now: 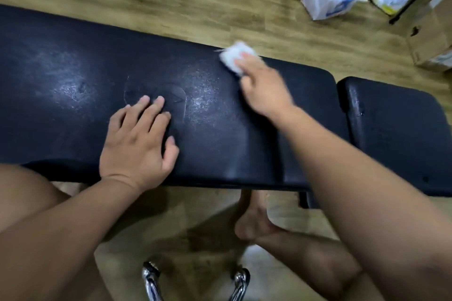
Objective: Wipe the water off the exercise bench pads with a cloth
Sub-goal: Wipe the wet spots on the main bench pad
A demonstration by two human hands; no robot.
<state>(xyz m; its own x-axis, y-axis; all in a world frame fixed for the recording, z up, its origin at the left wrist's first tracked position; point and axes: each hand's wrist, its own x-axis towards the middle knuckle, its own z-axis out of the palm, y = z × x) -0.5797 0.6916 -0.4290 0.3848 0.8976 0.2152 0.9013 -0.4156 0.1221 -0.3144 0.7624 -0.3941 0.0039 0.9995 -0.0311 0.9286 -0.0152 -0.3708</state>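
**Right grip (261, 85) presses cloth (233, 54) on long pad (73, 68)**

The right grip lies with fingers stretched flat over the folded white cloth, pressing it to the long pad's far edge, just right of frame centre; motion blurs both. The left grip (137, 142) rests palm-down, fingers spread, on the same black surface at lower centre. A wet sheen glints between them.
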